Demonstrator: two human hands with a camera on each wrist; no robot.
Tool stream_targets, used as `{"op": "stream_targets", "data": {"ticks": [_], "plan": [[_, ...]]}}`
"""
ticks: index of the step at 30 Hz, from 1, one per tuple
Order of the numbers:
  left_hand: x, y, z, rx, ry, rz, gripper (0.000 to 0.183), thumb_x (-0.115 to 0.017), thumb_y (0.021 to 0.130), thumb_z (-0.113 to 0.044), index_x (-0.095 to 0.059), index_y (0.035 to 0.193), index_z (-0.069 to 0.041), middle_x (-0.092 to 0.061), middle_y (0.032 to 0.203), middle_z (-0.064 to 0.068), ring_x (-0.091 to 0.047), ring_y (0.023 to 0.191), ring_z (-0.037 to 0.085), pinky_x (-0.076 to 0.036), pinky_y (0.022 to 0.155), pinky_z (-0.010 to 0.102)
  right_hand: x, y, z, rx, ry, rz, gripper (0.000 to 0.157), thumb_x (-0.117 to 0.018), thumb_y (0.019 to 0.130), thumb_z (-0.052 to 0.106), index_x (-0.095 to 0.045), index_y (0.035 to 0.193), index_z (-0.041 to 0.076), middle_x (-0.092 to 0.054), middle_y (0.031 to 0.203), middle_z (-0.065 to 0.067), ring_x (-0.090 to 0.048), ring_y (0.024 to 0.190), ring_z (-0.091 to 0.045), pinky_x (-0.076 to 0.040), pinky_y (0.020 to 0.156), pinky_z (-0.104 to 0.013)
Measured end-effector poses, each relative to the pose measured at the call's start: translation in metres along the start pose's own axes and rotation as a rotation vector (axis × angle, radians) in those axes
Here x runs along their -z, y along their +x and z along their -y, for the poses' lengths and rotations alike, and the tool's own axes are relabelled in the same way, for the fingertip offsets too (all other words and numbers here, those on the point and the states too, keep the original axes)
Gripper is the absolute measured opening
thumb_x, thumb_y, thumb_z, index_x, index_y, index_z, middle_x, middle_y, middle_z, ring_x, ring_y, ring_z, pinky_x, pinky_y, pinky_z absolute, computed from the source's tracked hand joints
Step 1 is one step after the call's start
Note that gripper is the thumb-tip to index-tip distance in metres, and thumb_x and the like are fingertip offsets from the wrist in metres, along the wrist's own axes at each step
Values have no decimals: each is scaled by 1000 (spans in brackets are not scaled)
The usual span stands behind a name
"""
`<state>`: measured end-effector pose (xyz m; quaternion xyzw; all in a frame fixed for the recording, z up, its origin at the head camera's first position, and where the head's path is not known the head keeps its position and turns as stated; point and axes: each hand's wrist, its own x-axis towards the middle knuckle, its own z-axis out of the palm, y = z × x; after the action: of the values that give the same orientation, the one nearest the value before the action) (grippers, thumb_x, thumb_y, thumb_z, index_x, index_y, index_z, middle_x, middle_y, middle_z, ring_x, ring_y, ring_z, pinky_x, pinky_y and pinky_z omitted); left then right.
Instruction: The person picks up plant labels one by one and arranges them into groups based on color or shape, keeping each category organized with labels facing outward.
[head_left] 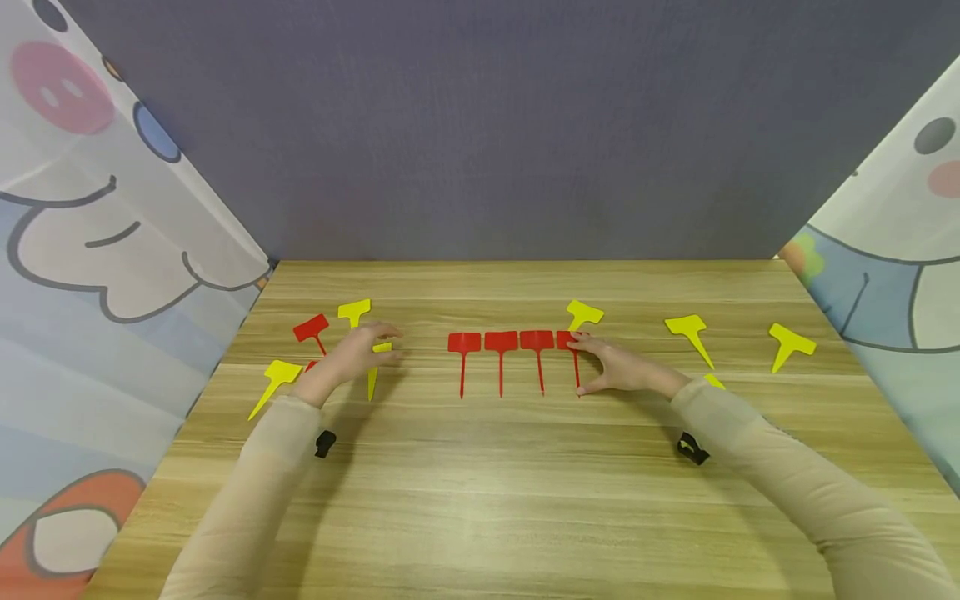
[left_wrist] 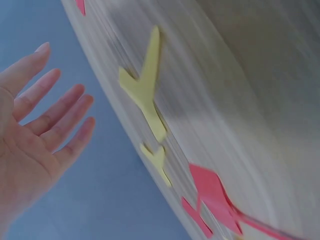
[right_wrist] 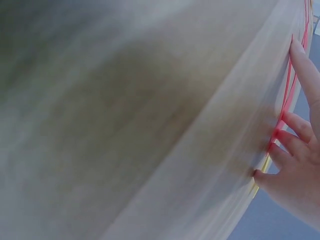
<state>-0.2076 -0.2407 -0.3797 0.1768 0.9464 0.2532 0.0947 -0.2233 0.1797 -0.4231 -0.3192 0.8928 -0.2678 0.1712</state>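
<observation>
Several red T-shaped plant labels [head_left: 501,341] lie in a row across the middle of the wooden table, stems toward the person. At the row's right end, my right hand [head_left: 617,367] touches the last red label [head_left: 577,360], fingertips at its head and thumb by the stem tip. The right wrist view shows these fingers spread along the red label [right_wrist: 286,102]. My left hand [head_left: 351,360] hovers over the left side with fingers extended, holding nothing, near a yellow plant label [head_left: 372,382]. In the left wrist view, its palm and separated fingers [left_wrist: 70,117] show apart from the labels.
Yellow labels lie at the left [head_left: 276,382], behind the row [head_left: 583,314] and at the right [head_left: 690,330]. A red label [head_left: 311,327] lies far left; another is partly hidden by the left hand. A grey panel [head_left: 517,133] stands at the table's back edge.
</observation>
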Motion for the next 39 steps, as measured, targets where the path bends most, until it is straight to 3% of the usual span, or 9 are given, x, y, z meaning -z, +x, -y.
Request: {"op": "stream_targets", "data": {"ticks": [6, 14, 22, 30, 39], "plan": [[10, -12, 14, 59, 7, -18, 41, -61, 83, -15, -51, 119, 3, -51, 120, 20, -45, 110, 38, -39, 88, 50, 0, 0, -1, -6, -1, 3, 83, -74, 70, 32, -33, 133, -5, -20, 142, -23, -15, 129, -41, -20, 101, -54], [21, -32, 30, 72, -10, -82, 38, -61, 83, -13, -53, 115, 6, -52, 114, 23, -48, 104, 38, -42, 84, 50, 0, 0, -1, -6, 3, -2, 83, -73, 70, 32, -33, 133, -5, -20, 142, -22, -15, 129, -41, -20, 102, -54], [27, -46, 43, 93, 42, -120, 41, -65, 80, -15, -54, 113, 8, -55, 111, 26, -50, 99, 39, -43, 81, 50, -1, 0, -3, -2, 6, -2, 83, -73, 71, 32, -33, 133, -5, -20, 143, -21, -15, 130, -40, -19, 102, -54], [31, -60, 51, 187, 53, -83, 43, -62, 82, -16, -51, 114, 10, -51, 110, 30, -48, 99, 43, -43, 79, 52, -1, 0, -2, -6, 18, 1, 83, -73, 71, 32, -33, 133, -5, -19, 143, -21, -14, 130, -40, -19, 102, -54], [31, -67, 57, 162, 49, -93, 36, -63, 81, -12, -55, 112, 6, -51, 113, 28, -48, 99, 42, -40, 80, 54, 0, -1, -2, -16, 27, 4, 83, -73, 71, 32, -32, 134, -4, -17, 144, -21, -14, 130, -40, -19, 102, -54]]}}
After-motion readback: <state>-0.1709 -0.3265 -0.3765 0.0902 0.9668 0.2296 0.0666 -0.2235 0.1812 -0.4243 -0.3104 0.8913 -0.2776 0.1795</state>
